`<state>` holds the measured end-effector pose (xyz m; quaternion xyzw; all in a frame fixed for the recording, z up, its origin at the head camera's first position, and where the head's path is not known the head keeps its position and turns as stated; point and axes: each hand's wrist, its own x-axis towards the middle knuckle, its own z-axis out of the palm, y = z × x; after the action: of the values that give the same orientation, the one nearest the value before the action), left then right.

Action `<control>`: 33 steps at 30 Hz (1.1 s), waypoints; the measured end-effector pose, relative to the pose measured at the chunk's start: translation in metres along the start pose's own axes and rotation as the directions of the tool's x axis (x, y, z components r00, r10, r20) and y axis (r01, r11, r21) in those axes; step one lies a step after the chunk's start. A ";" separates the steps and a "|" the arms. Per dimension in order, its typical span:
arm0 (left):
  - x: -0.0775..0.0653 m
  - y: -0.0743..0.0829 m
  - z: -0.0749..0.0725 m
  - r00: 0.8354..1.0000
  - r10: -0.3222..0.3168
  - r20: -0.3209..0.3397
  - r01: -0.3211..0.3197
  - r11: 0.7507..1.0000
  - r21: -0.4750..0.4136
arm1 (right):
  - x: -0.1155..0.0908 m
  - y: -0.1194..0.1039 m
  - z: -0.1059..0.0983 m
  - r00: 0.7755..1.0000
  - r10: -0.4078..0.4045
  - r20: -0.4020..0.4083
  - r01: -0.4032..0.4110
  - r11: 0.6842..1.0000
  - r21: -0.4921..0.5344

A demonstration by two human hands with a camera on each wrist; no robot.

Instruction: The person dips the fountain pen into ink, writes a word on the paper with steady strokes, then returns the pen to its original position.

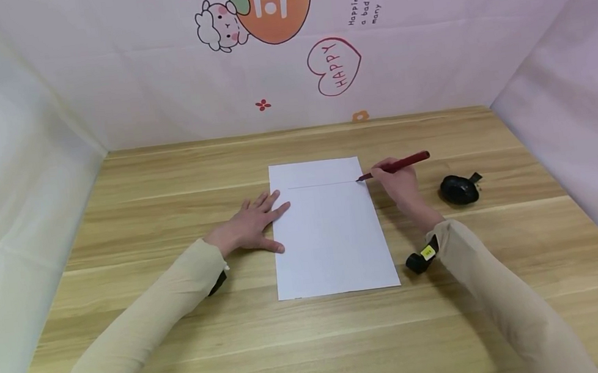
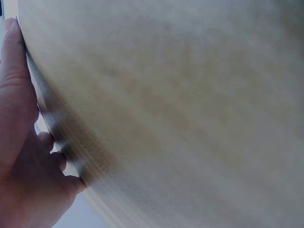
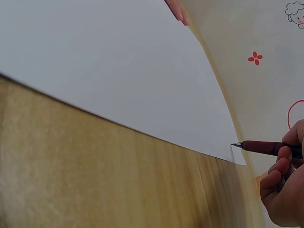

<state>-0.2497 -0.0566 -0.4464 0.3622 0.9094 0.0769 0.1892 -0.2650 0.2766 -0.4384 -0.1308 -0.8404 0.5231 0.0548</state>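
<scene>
A white sheet of paper (image 1: 329, 238) lies on the wooden table, with a thin straight line (image 1: 321, 185) across its upper part. My left hand (image 1: 252, 224) is spread flat, its fingertips resting on the sheet's left edge. In the left wrist view the left hand (image 2: 21, 128) shows at the left side against the tabletop. My right hand (image 1: 400, 184) pinches a dark red fountain pen (image 1: 401, 163), its nib at the line's right end near the paper's right edge. In the right wrist view the pen (image 3: 261, 147) has its metal nib close over the paper (image 3: 118, 71) near a corner.
A small black object (image 1: 459, 190) with a short tab stands on the table (image 1: 176, 176) to the right of my right hand. White cloth with printed drawings (image 1: 286, 77) hangs behind the table, and plain cloth walls (image 1: 5, 183) flank it. Each wrist wears a black camera (image 1: 421, 260).
</scene>
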 end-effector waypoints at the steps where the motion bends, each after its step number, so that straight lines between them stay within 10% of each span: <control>1: 0.000 0.000 0.000 1.000 0.000 -0.001 0.000 1.000 0.002 | 0.000 0.000 0.000 1.000 0.004 0.003 -0.004 1.000 0.002; 17: -0.006 -0.005 -0.004 1.000 -0.009 0.007 0.009 1.000 0.002 | 0.001 -0.010 0.010 1.000 0.014 0.002 -0.014 0.999 0.037; 33: -0.002 -0.001 -0.002 1.000 0.009 0.008 -0.009 1.000 -0.007 | 0.018 -0.050 0.079 0.997 -0.070 0.034 0.068 0.995 0.069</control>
<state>-0.2501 -0.0586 -0.4439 0.3660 0.9067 0.0795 0.1937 -0.3089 0.1921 -0.4301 -0.0902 -0.8272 0.5511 0.0620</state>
